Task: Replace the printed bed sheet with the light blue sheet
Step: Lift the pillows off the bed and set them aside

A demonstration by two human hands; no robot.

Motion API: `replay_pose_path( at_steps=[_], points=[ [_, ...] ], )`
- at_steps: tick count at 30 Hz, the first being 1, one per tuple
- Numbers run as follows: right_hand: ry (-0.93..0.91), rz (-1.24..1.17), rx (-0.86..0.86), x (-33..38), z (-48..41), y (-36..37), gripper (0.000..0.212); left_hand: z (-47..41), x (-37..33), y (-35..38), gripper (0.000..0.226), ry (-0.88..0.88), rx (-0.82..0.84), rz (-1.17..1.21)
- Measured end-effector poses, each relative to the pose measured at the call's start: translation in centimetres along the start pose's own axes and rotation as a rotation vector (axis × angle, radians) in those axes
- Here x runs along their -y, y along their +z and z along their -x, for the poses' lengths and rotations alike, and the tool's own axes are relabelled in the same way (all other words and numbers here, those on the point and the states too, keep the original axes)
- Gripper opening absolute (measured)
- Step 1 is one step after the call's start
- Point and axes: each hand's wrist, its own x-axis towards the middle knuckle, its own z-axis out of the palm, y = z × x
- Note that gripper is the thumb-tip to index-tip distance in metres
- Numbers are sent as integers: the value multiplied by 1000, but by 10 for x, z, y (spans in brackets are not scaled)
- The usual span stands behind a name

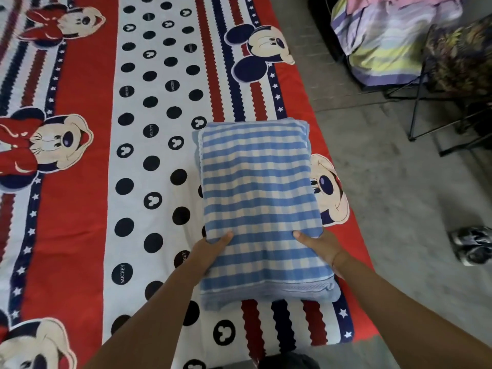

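The printed bed sheet (149, 166), red, white and navy with cartoon mice and black dots, lies spread flat over the bed. A folded light blue checked sheet (258, 187) sits above its right part. My left hand (210, 251) grips the bundle's left side with the thumb on top and the fingers hidden beneath. On the right side my right hand (319, 249) holds it the same way, thumb on the cloth. Both forearms reach in from the bottom of the view.
A grey concrete floor (394, 198) runs along the bed's right edge. A pair of shoes (474, 246) lies on it at the right. At the top right a dark metal frame (426, 107) carries a pile of pastel bedding (383, 41).
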Motion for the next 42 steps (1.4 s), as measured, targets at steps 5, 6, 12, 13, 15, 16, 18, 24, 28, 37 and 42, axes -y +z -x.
replay_pose_path(
  at_steps=[5, 6, 12, 13, 15, 16, 18, 24, 28, 37, 42],
  points=[
    [-33, 63, -52, -12, 8, -10, 53, 9, 18, 9, 61, -9, 40, 51],
    [-23, 88, -81, -16, 8, -10, 58, 10, 25, 11, 69, 9, 36, 48],
    [-55, 215, -216, -21, 10, -9, 90, 14, 40, 4, 79, 11, -41, -29],
    [-71, 231, -227, -20, 8, -9, 101, 15, 38, 0, 74, -5, -57, -48],
    [-76, 249, -259, -17, -2, -9, 115, 14, 31, -14, 74, -13, -108, -107],
    [-89, 262, -279, -5, 0, -4, 112, 14, 26, -22, 73, 9, -138, -124],
    [-135, 310, -322, 20, 2, 6, 94, 18, 15, -39, 71, 60, -186, -117],
    [-290, 358, -253, 89, 11, 66, 96, 46, -4, -88, 66, 178, -298, -87],
    [-365, 336, -128, 118, 20, 119, 98, 74, -3, -133, 62, 220, -390, -21],
    [-473, 303, -5, 159, 77, 272, 100, 148, 26, -268, 68, 325, -536, -32],
    [-508, 248, 27, 161, 119, 374, 96, 188, 59, -355, 67, 373, -559, 14]
  ],
)
